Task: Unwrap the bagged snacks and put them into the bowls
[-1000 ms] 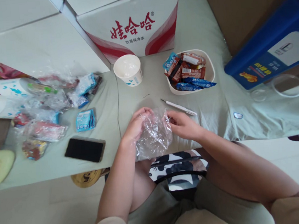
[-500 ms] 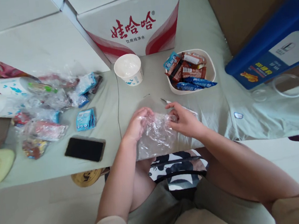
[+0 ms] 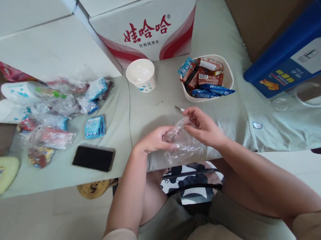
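Note:
A crumpled clear plastic bag (image 3: pixel 183 142) is stretched between my two hands at the front edge of the cloth-covered table. My left hand (image 3: pixel 157 139) grips its left side, thumb and fingers closed on the film. On the right, my right hand (image 3: pixel 203 127) pinches the bag's upper edge. Just beyond the right fingers shows the thin dark tip of a white-handled tool (image 3: pixel 180 108); the rest of it is hidden by that hand. A white paper cup (image 3: pixel 141 76) stands upright behind the hands, and a white bin (image 3: pixel 230 75) of brown and blue snack packets is at the back right.
To the left lie a black phone (image 3: pixel 93 158), blue packets (image 3: pixel 94 127), several clear-wrapped bundles (image 3: pixel 54 135) and two tipped paper cups (image 3: pixel 7 112). A white and red carton (image 3: pixel 148 29) closes off the back. At right are a blue container (image 3: pixel 293 52) and a clear round lid (image 3: pixel 311 94).
The bag has been lifted and bunched up between my hands. My left hand has moved right and slightly down, closer to my right hand. The view has shifted slightly.

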A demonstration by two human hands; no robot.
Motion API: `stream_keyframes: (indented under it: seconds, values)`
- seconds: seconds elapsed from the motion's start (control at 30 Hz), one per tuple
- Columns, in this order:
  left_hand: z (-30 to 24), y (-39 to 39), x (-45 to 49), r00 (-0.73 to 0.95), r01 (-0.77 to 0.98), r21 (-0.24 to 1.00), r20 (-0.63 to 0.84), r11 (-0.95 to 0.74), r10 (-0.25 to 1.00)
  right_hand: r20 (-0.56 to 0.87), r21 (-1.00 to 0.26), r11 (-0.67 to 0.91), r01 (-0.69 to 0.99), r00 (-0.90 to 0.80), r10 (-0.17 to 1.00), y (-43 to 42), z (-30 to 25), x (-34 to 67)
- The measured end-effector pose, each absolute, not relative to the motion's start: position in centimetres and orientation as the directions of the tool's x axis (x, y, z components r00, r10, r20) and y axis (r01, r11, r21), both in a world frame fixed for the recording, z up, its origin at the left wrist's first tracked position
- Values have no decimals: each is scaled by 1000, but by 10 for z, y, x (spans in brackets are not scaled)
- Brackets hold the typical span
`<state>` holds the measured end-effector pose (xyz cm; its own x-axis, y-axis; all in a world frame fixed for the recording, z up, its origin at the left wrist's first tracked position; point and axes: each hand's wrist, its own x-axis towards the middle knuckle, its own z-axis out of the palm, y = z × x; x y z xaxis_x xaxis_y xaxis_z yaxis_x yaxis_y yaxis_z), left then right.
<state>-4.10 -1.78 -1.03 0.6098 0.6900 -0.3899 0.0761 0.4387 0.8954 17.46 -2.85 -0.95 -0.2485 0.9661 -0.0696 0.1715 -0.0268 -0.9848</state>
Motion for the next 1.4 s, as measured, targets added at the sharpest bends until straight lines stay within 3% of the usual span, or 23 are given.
stream_keyframes:
  seconds: [0.1, 0.2, 0.3, 0.47, 0.6, 0.93, 1.1, 1.2, 1.4]
  values:
    - [-8, -19, -44, 701, 97, 891, -378, 444, 605, -59, -982, 9, 190, -348, 935, -30, -8, 175]
    - [-9, -18, -43, 642, 84, 903, -372, 422, 670, -34, -971, 76, 225, -451, 892, -32, -7, 176]
    - [-13, -18, -40, 570, 163, 909, -405, 384, 716, 23, -943, 165, 288, -438, 899, -32, -8, 176]
    - [-17, -16, -38, 258, -42, 927, -350, 373, 900, 49, -952, 137, 273, -304, 951, -31, -17, 176]
    - [-15, -14, -39, 57, -197, 925, -320, 325, 946, 26, -988, 61, 144, -232, 972, -32, -26, 172]
    - [-17, -16, -37, 97, -262, 917, -286, 302, 953, -11, -994, 16, 111, -243, 970, -38, -24, 166]
    - [-15, -18, -36, 172, -236, 912, -301, 336, 938, -119, -990, -91, 104, -297, 948, -38, -20, 166]
    - [-14, -18, -36, 146, -239, 904, -327, 354, 934, -163, -977, -112, 181, -298, 940, -36, -19, 168]
    - [-17, -16, -36, 146, -239, 900, -338, 364, 930, -106, -957, -22, 290, -278, 955, -32, -16, 169]
